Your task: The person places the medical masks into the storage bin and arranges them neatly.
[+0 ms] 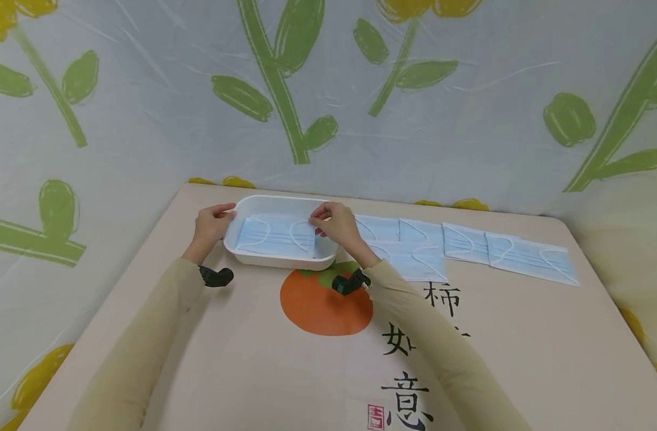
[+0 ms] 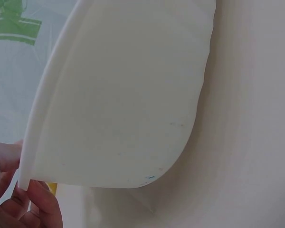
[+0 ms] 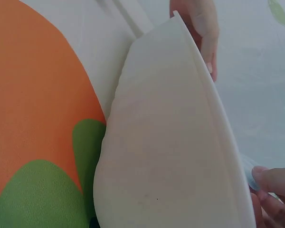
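Clock positions are read from the middle of the tub in my head view.

Item: one white oblong plastic tub with rounded corners [image 1: 278, 261], at 11 o'clock on the pale pink desk [image 1: 263, 371]. My left wrist view gives small blue marks low on its outer wall.

Item: one light-blue pleated face mask with white ear loops [image 1: 274, 238], inside the tub, loops uppermost. Whether others lie beneath it, I cannot tell.

Item: left hand [image 1: 212, 228], at 9 o'clock; thumb and fingers closed about the tub's rim, gripping it.

Item: right hand [image 1: 336, 224], at 3 o'clock, over the tub's rim; thumb and fingertips brought together, pinching the mask's 3 o'clock end.

Item: at least five matching light-blue masks [image 1: 533, 258], at 3 o'clock, beyond the right hand; laid flat on the desk, several overlapping.

Item: two black wrist-worn devices [image 1: 217, 276], one below each hand, with beige sleeves [image 1: 139, 341] behind.

Item: printed orange persimmon with green leaves [image 1: 325, 308], at 5 o'clock, beside the tub; black brush characters [image 1: 406, 402] between 4 and 5.

Item: whitish backdrop with green plants [image 1: 172, 120], at 12 o'clock, past the desk's far edge.
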{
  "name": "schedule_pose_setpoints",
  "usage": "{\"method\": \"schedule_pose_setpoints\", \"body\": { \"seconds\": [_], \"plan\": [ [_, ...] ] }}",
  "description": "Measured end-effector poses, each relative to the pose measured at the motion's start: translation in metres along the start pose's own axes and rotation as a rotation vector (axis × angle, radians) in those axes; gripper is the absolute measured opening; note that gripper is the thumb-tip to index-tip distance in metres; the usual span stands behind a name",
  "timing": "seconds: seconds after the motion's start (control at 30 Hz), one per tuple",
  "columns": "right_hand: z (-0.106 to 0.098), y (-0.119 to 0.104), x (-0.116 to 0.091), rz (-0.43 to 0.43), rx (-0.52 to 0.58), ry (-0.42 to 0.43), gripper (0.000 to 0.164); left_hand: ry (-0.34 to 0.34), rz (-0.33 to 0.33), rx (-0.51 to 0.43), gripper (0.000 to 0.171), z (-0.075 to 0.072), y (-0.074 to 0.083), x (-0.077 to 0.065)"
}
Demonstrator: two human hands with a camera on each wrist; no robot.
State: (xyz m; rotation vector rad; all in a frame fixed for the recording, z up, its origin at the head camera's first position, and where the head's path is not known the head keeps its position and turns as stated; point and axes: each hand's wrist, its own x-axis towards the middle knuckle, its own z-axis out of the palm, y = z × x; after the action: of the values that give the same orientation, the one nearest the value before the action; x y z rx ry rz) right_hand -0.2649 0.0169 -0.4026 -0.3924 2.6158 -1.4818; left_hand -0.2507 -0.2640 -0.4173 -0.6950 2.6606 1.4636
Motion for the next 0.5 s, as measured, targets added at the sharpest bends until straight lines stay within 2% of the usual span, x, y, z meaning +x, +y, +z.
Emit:
{"method": "schedule_pose_setpoints", "body": {
  "seconds": [0.17, 0.27, 0.33, 0.5],
  "plan": [
    [0.0, 0.0, 0.0, -0.006, -0.015, 0.013, 0.013, -0.005, 0.004, -0.004, 0.038, -0.001, 0.001, -0.001],
    [-0.001, 0.001, -0.001, -0.014, -0.013, 0.01, 0.013, 0.005, 0.01, -0.007, 0.038, 0.002, -0.003, 0.006],
    [-0.001, 0.001, -0.001, -0.025, -0.013, 0.005, 0.013, 0.021, 0.01, -0.009, 0.037, 0.006, -0.013, 0.018],
    [0.001, 0.001, -0.004, -0.05, -0.048, 0.011, 0.017, 0.044, 0.059, 0.003, 0.039, 0.017, -0.049, 0.06]
  ]
}}
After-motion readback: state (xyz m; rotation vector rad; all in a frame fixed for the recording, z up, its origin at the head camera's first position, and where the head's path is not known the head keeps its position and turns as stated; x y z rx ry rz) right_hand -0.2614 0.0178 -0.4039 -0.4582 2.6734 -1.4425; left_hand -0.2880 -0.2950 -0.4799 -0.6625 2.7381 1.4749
